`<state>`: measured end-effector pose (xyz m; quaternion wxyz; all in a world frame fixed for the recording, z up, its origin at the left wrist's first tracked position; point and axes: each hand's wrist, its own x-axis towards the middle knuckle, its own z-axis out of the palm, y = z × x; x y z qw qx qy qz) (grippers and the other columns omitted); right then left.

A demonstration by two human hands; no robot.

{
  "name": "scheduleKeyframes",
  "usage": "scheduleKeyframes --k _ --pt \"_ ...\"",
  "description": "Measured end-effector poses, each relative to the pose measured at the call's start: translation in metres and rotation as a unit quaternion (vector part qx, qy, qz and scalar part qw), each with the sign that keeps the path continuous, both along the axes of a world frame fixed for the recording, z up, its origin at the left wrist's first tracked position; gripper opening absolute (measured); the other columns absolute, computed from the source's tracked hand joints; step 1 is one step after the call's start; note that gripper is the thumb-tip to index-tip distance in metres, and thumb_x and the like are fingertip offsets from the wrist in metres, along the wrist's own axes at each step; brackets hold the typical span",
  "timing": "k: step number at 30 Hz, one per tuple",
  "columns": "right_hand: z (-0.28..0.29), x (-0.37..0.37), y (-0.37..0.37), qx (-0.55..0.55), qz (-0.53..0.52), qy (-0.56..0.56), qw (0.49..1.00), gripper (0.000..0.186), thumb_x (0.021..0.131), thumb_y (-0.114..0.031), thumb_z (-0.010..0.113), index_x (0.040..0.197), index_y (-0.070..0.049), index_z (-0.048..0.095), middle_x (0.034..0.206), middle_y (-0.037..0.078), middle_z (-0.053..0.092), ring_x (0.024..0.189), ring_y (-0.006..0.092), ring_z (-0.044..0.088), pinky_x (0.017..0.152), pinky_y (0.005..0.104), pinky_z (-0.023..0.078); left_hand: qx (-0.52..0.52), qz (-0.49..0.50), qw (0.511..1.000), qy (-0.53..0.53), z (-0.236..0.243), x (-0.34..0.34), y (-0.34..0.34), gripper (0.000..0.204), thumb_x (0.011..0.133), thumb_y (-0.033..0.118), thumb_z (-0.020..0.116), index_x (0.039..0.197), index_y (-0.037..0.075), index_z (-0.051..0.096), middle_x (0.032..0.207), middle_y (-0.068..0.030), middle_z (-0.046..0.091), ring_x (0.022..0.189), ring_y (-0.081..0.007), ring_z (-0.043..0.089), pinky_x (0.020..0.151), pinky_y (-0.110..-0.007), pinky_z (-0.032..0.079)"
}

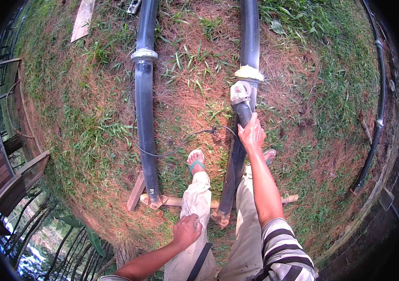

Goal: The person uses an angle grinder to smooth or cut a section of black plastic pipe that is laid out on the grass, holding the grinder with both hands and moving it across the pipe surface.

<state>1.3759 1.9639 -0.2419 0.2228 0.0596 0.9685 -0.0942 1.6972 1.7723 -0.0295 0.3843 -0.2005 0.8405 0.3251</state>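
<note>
On my feed, L pipe lies across pole, prob. to lift its end. L hand curled by leg; can't tell if gripping. Grinder over R pipe by collar, R hand clenched round it, prob. for control.

A pipe lies left of centre, a second pipe right, under the grinder; a plank lies upper left.

Pipes: smooth semi-gloss plas.; grinder head: dull mtl; trousers: matt cloth; pole: rough wd.
</note>
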Motion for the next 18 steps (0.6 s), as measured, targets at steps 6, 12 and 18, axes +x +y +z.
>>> scheduleKeyframes --k 6,12,18 --pt "0.0 -0.001 0.001 0.0 0.007 0.007 1.0 0.08 0.09 -0.037 0.082 0.151 -0.002 0.044 0.114 0.025 0.07 0.097 0.0467 0.073 0.082 0.0556 0.058 0.001 0.005 1.0 0.007 -0.003 0.005 0.002 0.022 0.092 0.024 0.068 0.108 0.009 0.069 0.087 -0.0153 0.071 0.087 -0.0343 0.071 0.077 -0.05 0.057" --pt "0.008 -0.003 0.001 -0.018 -0.016 -0.01 1.0 0.077 0.088 -0.038 0.083 0.145 -0.001 0.045 0.116 0.028 0.071 0.099 0.0479 0.073 0.083 0.057 0.058 0.004 0.003 1.0 0.004 -0.003 0.005 0.003 0.021 0.092 0.024 0.068 0.106 0.009 0.069 0.087 -0.0148 0.07 0.088 -0.0339 0.071 0.076 -0.05 0.057" --pt "0.028 -0.012 -0.006 -0.038 -0.076 -0.049 0.995 0.07 0.088 -0.038 0.083 0.135 -0.001 0.048 0.112 0.03 0.073 0.102 0.0508 0.072 0.087 0.0591 0.056 0.004 0.006 1.0 0.014 -0.003 0.007 0.005 0.021 0.091 0.024 0.069 0.105 0.009 0.068 0.086 -0.0144 0.07 0.087 -0.0336 0.07 0.075 -0.05 0.057"
